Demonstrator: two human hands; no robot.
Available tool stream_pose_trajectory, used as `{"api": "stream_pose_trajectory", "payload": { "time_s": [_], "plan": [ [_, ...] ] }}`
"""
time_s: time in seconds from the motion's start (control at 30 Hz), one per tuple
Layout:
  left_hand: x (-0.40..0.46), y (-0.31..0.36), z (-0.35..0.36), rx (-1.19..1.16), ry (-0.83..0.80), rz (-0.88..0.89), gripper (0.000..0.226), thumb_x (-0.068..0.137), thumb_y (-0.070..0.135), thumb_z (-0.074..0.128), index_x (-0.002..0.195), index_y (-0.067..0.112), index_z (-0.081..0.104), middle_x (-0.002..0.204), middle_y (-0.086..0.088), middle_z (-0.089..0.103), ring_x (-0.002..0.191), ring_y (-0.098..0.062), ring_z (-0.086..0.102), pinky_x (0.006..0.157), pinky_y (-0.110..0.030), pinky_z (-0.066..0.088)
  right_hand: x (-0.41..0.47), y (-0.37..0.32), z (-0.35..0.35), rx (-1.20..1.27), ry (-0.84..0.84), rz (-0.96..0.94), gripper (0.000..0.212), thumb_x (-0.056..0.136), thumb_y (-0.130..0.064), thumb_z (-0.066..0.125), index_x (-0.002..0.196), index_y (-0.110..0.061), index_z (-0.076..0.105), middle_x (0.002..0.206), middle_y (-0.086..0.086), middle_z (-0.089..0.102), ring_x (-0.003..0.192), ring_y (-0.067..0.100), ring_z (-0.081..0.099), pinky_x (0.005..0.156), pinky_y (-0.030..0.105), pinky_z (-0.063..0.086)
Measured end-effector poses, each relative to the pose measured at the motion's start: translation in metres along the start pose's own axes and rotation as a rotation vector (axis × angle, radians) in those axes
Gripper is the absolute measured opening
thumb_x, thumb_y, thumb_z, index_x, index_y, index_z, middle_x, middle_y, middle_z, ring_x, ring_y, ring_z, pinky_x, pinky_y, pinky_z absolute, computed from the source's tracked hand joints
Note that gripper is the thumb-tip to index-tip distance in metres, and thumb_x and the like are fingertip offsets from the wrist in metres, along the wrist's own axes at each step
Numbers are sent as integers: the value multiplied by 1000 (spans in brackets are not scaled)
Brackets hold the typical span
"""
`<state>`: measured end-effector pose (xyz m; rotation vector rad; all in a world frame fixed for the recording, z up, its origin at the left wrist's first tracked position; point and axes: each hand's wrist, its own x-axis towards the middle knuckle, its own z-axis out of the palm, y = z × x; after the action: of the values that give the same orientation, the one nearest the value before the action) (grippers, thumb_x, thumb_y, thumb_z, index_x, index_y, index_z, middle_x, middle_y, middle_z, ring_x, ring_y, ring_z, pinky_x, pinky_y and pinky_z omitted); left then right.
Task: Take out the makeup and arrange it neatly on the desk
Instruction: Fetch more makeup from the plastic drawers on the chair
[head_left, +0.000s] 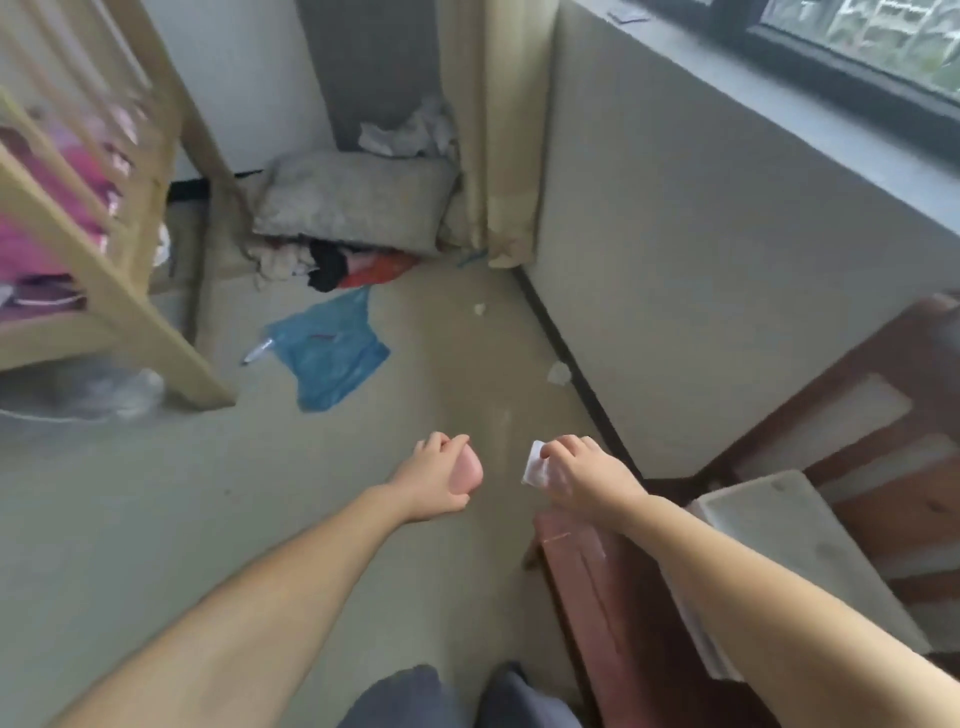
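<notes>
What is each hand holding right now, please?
Left hand: grips a rounded pink item.
Right hand: holds a small clear white item.

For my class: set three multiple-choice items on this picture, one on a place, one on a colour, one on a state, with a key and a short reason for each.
1. Where does the blue plastic bag lie?
A. on the floor
B. on the windowsill
C. on the wooden chair

2. What colour is the item in the left hand?
A. green
B. pink
C. black

3. What is the right hand doing?
A. hanging open
B. pressing flat on the wall
C. gripping a small white item

Key:
1 A, it lies flat on the floor in front of the wooden frame.
2 B, a pink rounded shape shows between the fingers.
3 C, the fingers curl round the white piece.
</notes>
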<state>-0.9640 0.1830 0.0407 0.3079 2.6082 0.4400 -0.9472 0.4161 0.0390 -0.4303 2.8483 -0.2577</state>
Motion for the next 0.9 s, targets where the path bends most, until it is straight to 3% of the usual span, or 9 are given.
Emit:
{"api": "stream_pose_trajectory", "payload": {
  "time_s": [0.13,0.37,0.7,0.9],
  "plan": [
    [-78,-73,-1,-94,121,-220,81,80,37,63,147,23,20,143,-7,29,131,-28,33,103,-39,38,29,-84,-3,-58,-72,-243,46,90,-40,52,127,-15,43,125,4,46,117,27,43,88,34,46],
    [-259,-198,25,-252,297,-553,79,80,34,63,146,20,21,141,-6,29,129,-27,32,101,-37,40,38,-278,29,-107,-123,-645,48,89,-40,54,132,-22,43,135,1,44,124,25,41,94,34,46],
    [-546,-352,83,-352,403,-914,75,81,33,61,144,24,21,139,-3,30,129,-23,32,97,-37,43,-35,-587,120,-80,-217,-944,49,90,-38,54,133,-18,41,138,1,42,128,22,36,93,31,44],
    [-648,-434,91,-429,513,-1063,78,83,34,62,147,23,18,140,-3,29,131,-22,31,98,-36,42,-56,-741,153,-75,-261,-1141,47,90,-36,54,131,-16,43,137,1,44,127,22,38,95,31,42]
  ]
}}
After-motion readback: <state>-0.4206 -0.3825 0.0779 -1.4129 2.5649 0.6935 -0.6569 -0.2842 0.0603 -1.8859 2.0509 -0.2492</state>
